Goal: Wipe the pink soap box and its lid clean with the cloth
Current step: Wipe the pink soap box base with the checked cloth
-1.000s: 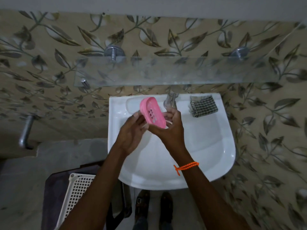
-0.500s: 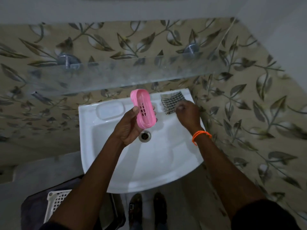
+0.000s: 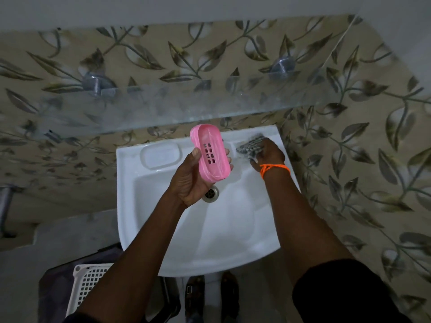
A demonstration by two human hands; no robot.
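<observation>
My left hand (image 3: 190,180) holds the pink soap box (image 3: 209,152) above the white sink (image 3: 149,227), with its slotted inside facing me. The checked cloth (image 3: 250,143) lies on the sink's back right corner. My right hand (image 3: 268,154) rests on the cloth with fingers closing over it; the cloth looks blurred. An orange thread band circles my right wrist. No separate lid is in view.
A glass shelf (image 3: 163,108) on two metal brackets juts out above the sink. A moulded soap recess (image 3: 161,155) is at the sink's back left and the drain (image 3: 211,193) is in the middle. A white perforated basket (image 3: 88,283) stands on the floor, lower left.
My right hand has let go of the pink soap box, moved right to the cloth and now presses on it. My left hand keeps the box raised. The view shifted.
</observation>
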